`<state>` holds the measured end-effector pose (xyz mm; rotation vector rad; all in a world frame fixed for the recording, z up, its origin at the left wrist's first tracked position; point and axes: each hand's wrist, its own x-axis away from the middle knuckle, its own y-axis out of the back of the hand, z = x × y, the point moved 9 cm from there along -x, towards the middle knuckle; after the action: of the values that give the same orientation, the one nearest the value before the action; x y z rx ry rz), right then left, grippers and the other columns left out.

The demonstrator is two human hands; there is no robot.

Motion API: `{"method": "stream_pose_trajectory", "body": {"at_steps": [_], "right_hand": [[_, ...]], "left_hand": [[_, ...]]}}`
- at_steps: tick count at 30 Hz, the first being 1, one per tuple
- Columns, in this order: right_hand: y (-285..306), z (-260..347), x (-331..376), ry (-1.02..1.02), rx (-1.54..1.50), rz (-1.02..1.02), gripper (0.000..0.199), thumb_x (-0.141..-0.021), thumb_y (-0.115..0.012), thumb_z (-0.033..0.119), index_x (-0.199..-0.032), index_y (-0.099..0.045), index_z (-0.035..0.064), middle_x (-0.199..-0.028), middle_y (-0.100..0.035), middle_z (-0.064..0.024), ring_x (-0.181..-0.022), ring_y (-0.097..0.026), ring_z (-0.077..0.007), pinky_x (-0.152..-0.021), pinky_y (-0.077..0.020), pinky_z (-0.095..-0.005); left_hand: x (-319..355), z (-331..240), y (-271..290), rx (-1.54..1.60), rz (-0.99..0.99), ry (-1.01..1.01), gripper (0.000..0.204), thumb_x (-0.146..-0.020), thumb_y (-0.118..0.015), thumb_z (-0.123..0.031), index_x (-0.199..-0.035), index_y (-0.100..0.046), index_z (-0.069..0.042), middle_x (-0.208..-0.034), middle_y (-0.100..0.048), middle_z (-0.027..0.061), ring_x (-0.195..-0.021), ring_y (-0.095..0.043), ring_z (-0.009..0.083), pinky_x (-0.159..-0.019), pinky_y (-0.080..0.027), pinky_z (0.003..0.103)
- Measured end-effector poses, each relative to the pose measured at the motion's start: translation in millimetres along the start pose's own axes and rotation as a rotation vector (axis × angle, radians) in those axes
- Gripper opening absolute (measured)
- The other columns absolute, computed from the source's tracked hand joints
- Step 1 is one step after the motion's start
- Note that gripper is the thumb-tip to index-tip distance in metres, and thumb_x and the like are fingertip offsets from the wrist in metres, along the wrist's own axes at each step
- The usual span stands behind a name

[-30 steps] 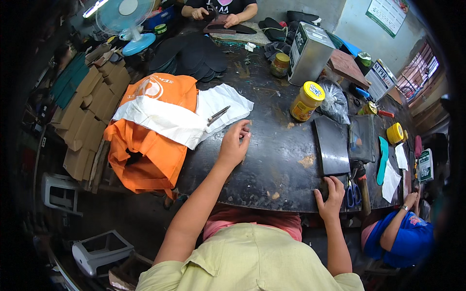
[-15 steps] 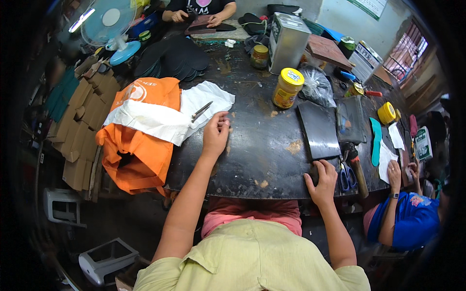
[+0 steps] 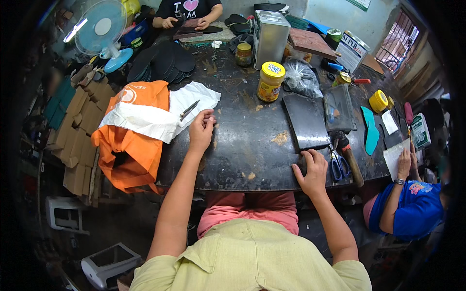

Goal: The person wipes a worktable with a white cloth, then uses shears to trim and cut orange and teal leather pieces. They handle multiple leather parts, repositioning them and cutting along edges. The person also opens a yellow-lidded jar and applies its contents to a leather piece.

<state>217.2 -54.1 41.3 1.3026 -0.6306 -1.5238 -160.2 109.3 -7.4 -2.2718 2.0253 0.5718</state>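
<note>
My left hand rests on the dark table, empty, its fingers loosely bent and thumb apart. Just beyond its fingertips, a dark metallic pen-like tool lies on a white sheet. That sheet spreads over an orange fabric bag at the left. My right hand lies at the table's near edge, holding nothing, with thumb and fingers apart. Its fingertips are by the near edge of a flat black slab. Blue-handled scissors and a wooden-handled hammer lie to its right.
A yellow-lidded jar, metal can and clear plastic bag stand farther back. Black sole-shaped pieces are piled near a fan. One co-worker sits opposite; another, in blue, handles paper at the right.
The whole view has shifted, so the table's things appear farther left and higher. Both my hands keep their places on the table. The right-hand co-worker's paper has moved away from the teal piece.
</note>
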Motion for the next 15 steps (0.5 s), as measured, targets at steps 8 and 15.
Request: {"method": "stream_pose_trajectory", "body": {"at_steps": [8, 15], "right_hand": [[-0.1, 0.4, -1.4, -0.015, -0.018, 0.023, 0.051, -0.086, -0.079, 0.032, -0.126, -0.064, 0.004, -0.128, -0.059, -0.0173, -0.125, -0.054, -0.0362, -0.107, -0.0379, -0.0491], [1.7, -0.8, -5.4, -0.041, -0.033, 0.019, 0.053, -0.083, -0.081, 0.032, -0.126, -0.065, 0.005, -0.129, -0.059, -0.0169, -0.125, -0.054, -0.0359, -0.107, -0.0382, -0.0485]], "left_hand": [[3.8, -5.1, 0.8, 0.011, -0.025, -0.018, 0.026, -0.1, -0.062, -0.005, -0.124, -0.067, 0.002, -0.105, -0.072, 0.0096, -0.09, -0.07, 0.0146, -0.081, -0.056, 0.029], [9.0, -8.8, 0.0, -0.102, -0.007, -0.044, 0.025, -0.098, -0.065, -0.004, -0.122, -0.068, 0.002, -0.108, -0.071, 0.0122, -0.092, -0.069, 0.0184, -0.083, -0.056, 0.03]]}}
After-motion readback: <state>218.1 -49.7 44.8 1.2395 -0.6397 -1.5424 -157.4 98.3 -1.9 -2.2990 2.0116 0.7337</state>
